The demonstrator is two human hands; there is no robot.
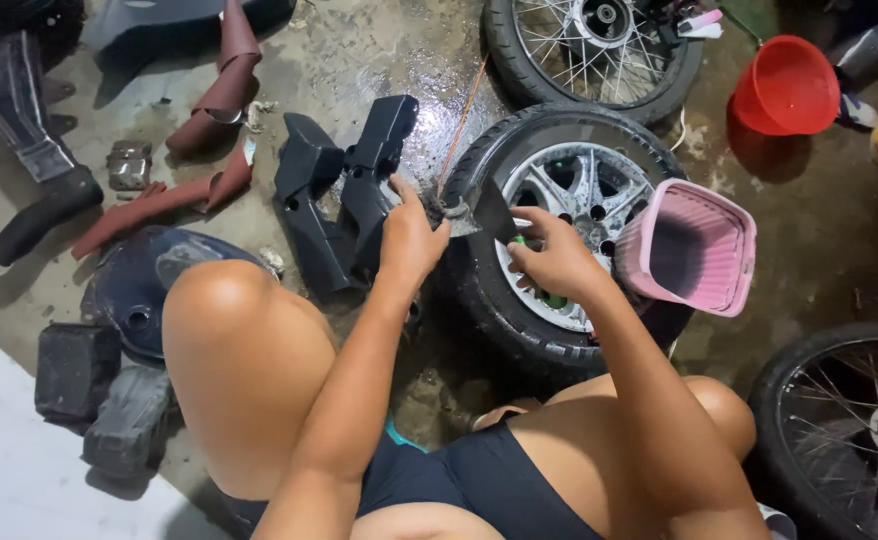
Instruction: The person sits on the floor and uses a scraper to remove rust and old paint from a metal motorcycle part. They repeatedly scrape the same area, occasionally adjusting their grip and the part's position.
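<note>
Left hand (pixel 411 238): raised over the near-left rim of the alloy wheel, fingers curled tight around a small dark metal part (pixel 449 210) at the tyre's edge; thumb on top.
Right hand (pixel 556 262): just right of the left hand, over the wheel's spokes; fingers pinched on a dark flat piece (pixel 494 208) that juts up and left toward the metal part. A bit of green shows under the palm; what it is, I cannot tell.
Alloy wheel (pixel 579 180): lies flat on the wet floor, centre of the scene, black tyre around silver cast spokes, between the person's knees and the far spoked wheel.
Thin orange rod or cable (pixel 462 125): runs from the metal part up and far, slanting over the wet floor.
Pink basket (pixel 699 250): tilted on its side, resting on the right part of the alloy wheel, opening facing up and left.
Black plastic covers (pixel 344 190): two long panels lying on the floor just left of the wheel, touching each other.
Spoked wheel, far (pixel 594 45): wire spokes, flat on the floor beyond the alloy wheel.
Spoked wheel, near right (pixel 849 430): partly out of view at the edge.
Red bucket (pixel 787 85): far right, on its side.
Dark red panels (pixel 209 110): far left, curved strips on the floor.
Dark blue tank (pixel 139 290): left, partly behind the person's knee.
</note>
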